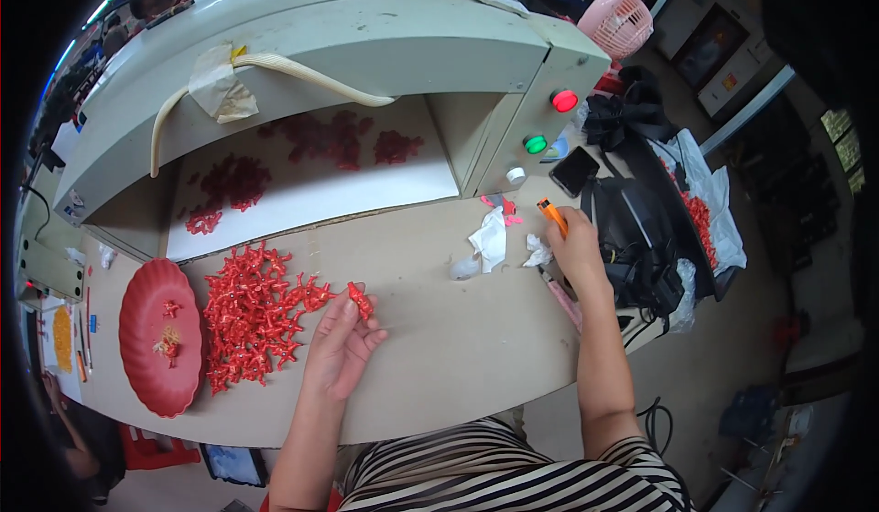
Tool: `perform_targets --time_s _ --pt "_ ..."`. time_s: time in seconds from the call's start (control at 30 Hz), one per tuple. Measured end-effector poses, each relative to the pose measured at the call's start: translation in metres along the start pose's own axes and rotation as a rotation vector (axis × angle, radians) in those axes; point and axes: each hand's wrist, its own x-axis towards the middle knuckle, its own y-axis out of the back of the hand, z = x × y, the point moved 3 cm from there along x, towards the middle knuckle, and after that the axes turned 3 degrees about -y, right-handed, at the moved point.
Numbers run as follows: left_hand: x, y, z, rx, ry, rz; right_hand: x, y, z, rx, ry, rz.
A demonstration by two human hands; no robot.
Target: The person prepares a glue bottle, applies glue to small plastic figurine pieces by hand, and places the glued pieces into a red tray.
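My left hand pinches a small glossy red plastic figure between thumb and fingers, just right of a heap of similar red figures. Left of that heap lies a red scalloped oval tray holding a few small pieces and some pale scraps. At the right side of the table, my right hand is closed around an orange utility knife, pointing up and left; its blade cannot be made out. Crumpled white tissue and pinkish-red scraps lie near this hand.
A pale green machine housing arches over the table's back, with more red pieces on white sheeting inside. Red and green buttons sit on its right post. A phone and black bag lie right. Another person's arm shows far left.
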Motion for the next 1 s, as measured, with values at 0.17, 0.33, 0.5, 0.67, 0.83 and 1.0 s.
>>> perform_targets --time_s 0.17,0.33,0.5,0.67,0.83,1.0 --pt "-0.001 0.0 -0.002 -0.013 0.003 -0.03 -0.032 0.027 -0.056 0.655 -0.13 -0.265" --pt "-0.002 -0.001 0.0 -0.001 -0.008 -0.016 -0.034 0.026 -0.073 0.612 -0.081 -0.291" --pt "-0.002 -0.002 -0.001 -0.002 0.0 -0.009 -0.029 0.02 -0.074 0.427 -0.107 -0.291" --pt "-0.004 -0.003 0.0 0.003 0.004 -0.007 -0.027 0.023 -0.086 0.49 -0.09 -0.226" --pt "-0.002 -0.001 -0.001 -0.004 0.002 -0.013 -0.027 0.022 -0.088 0.51 -0.083 -0.248" --pt "-0.003 -0.003 0.0 -0.015 -0.002 -0.011 -0.027 0.023 -0.094 0.506 -0.061 -0.228"
